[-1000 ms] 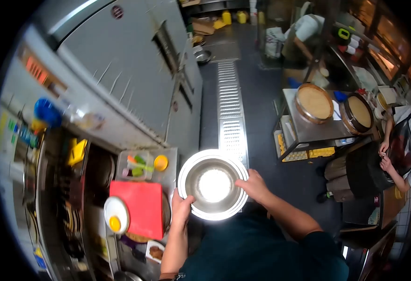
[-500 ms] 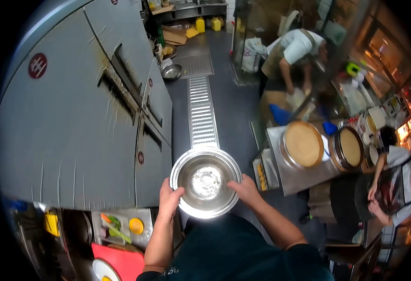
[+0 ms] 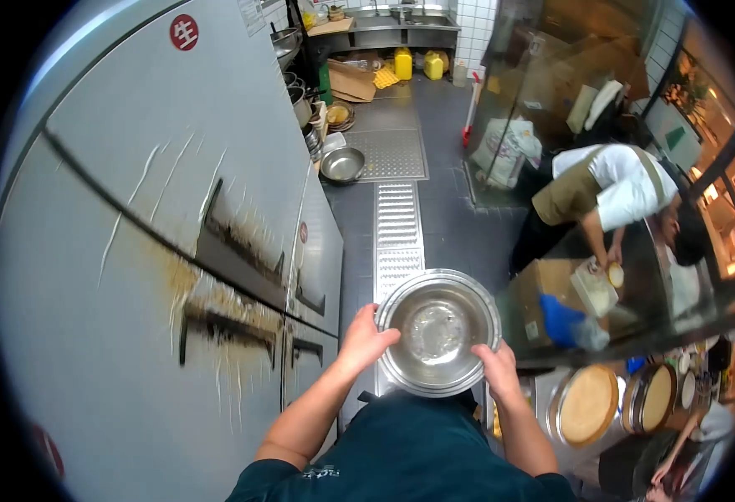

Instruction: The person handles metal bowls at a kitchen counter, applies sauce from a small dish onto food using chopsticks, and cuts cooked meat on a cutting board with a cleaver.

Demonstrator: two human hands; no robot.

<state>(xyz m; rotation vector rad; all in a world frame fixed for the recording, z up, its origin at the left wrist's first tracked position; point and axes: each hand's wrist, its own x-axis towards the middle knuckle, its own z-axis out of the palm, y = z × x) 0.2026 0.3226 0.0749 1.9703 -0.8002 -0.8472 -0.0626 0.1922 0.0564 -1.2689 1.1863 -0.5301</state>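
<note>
Both my hands carry a round stainless steel bowl in front of my body; small wet-looking spots show on its bottom. Its rim looks layered, but I cannot tell whether several bowls are nested. My left hand grips the left rim with the thumb over the inside. On the right rim, my right hand holds on the same way.
A large grey fridge stands close at the left. Ahead, a metal floor grate leads towards a steel bowl on the floor and a sink. Behind glass at the right, a person bends over; another person is lower right.
I have moved forward along the grate with the bowl still in both hands. The red board and vegetable tray have left the view at the left, and the sink and floor bowl look nearer.
</note>
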